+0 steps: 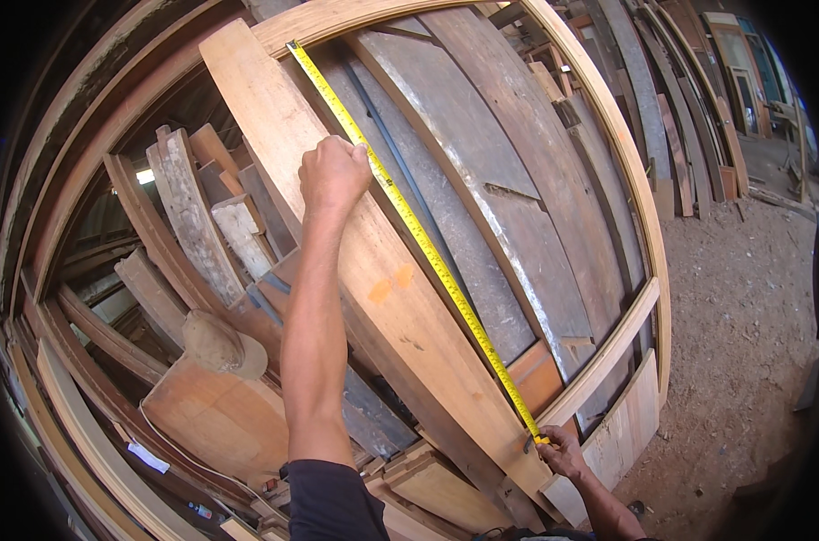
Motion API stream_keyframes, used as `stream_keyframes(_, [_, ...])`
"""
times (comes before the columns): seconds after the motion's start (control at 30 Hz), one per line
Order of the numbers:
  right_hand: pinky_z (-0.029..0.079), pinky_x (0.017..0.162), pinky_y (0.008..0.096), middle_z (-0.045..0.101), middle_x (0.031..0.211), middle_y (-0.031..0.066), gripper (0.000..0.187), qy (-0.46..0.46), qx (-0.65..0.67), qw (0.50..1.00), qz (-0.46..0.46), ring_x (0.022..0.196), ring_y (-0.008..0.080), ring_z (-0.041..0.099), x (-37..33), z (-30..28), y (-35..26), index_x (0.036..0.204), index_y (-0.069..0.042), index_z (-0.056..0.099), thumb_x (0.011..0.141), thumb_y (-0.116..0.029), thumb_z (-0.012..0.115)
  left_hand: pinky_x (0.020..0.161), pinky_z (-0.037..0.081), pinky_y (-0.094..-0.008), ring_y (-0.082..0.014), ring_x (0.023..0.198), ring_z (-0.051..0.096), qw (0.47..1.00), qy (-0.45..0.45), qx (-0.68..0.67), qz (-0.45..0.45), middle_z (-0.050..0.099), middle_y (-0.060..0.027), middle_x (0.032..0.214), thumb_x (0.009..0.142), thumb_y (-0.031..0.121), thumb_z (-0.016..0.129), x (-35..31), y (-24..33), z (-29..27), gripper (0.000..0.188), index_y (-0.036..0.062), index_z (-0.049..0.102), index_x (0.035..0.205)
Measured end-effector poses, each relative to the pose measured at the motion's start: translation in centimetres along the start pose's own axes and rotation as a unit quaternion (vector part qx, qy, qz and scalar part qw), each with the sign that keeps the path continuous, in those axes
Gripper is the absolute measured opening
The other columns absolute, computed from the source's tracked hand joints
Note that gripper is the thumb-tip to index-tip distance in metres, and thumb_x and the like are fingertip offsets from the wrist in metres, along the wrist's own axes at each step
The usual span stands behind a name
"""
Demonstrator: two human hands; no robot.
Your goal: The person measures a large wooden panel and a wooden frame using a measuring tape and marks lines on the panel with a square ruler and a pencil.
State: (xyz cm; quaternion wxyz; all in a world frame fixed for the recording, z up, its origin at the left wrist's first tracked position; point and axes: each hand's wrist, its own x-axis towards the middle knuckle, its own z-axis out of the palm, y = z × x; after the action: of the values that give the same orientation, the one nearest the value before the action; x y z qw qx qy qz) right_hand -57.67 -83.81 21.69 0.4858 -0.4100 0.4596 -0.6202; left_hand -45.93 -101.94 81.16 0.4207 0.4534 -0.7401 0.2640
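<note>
A yellow tape measure blade point(441, 267) runs slantwise along the right edge of a long, pale wooden board point(409, 311). Its hooked end meets the curved top rail of a wooden frame point(324, 20). My left hand point(335, 176) is closed in a fist over the board's upper part, right beside the blade; what its fingers hold, if anything, is hidden. At the blade's lower end, my right hand point(565, 453) is closed around the tape measure's case, which is mostly covered by the fingers. A lower crossbar point(601, 350) of the frame slopes up to the right from there.
Behind the frame lean several weathered planks point(482, 135). To the left are old timber pieces point(188, 198) and a dusty cap point(222, 344) on a plywood piece point(216, 410). Bare dirt ground point(730, 307) lies to the right, with more boards point(639, 99) standing beyond.
</note>
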Motion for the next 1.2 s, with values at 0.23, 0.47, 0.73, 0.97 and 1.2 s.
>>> stream_keyframes(0.23, [0.050, 0.062, 0.0251, 0.066, 0.087, 0.0022, 0.026, 0.002, 0.005, 1.000, -0.020, 0.069, 0.0085, 0.060, 0.5, 0.0, 1.0, 0.120, 0.000, 0.064, 0.094, -0.002, 0.070, 0.110, 0.042, -0.0485, -0.0389, 0.135, 0.052, 0.953, 0.132, 0.087, 0.259, 0.056, -0.0203, 0.147, 0.095, 0.027, 0.071, 0.3, -1.3, 0.2, 0.027, 0.0172, 0.074, 0.120])
stream_keyframes(0.47, [0.050, 0.061, 0.0252, 0.066, 0.086, 0.0021, 0.028, -0.006, 0.016, 1.000, -0.008, 0.068, 0.0089, 0.060, 1.0, 0.5, 1.4, 0.120, 0.000, 0.063, 0.094, -0.002, 0.070, 0.124, 0.018, -0.0542, -0.0391, 0.154, 0.021, 0.949, -0.013, 0.139, 0.281, 0.030, -0.0165, 0.167, 0.095, 0.031, 0.071, 0.8, -3.4, 0.6, 0.025, 0.0287, 0.077, 0.118])
stream_keyframes(0.73, [0.050, 0.061, 0.0251, 0.067, 0.087, 0.0030, 0.031, -0.005, 0.018, 1.000, -0.017, 0.068, 0.0093, 0.060, 1.5, 1.0, 2.0, 0.124, 0.001, 0.062, 0.094, -0.001, 0.070, 0.127, 0.015, -0.0537, -0.0408, 0.156, 0.018, 0.952, -0.039, 0.156, 0.261, 0.033, -0.0145, 0.167, 0.091, 0.028, 0.074, 1.0, -2.6, 0.1, 0.017, 0.0204, 0.080, 0.105])
stream_keyframes(0.97, [0.049, 0.062, 0.0248, 0.066, 0.088, 0.0026, 0.032, -0.011, 0.016, 1.000, -0.025, 0.069, 0.0088, 0.059, 1.6, 1.2, 1.9, 0.125, 0.001, 0.061, 0.094, -0.003, 0.070, 0.127, 0.015, -0.0564, -0.0429, 0.156, 0.016, 0.954, -0.045, 0.172, 0.242, 0.037, -0.0159, 0.164, 0.092, 0.027, 0.073, 1.7, -2.6, 0.3, 0.015, 0.0189, 0.081, 0.102])
stream_keyframes(1.2, [0.050, 0.063, 0.0252, 0.065, 0.090, 0.0026, 0.031, 0.001, 0.027, 1.000, -0.008, 0.072, 0.0087, 0.059, 1.4, 1.5, 1.9, 0.124, -0.001, 0.061, 0.095, -0.004, 0.071, 0.128, 0.012, -0.0566, -0.0412, 0.158, 0.008, 0.956, -0.078, 0.152, 0.239, 0.024, -0.0132, 0.171, 0.092, 0.029, 0.073, 1.5, -2.7, -0.2, 0.015, 0.0227, 0.081, 0.104])
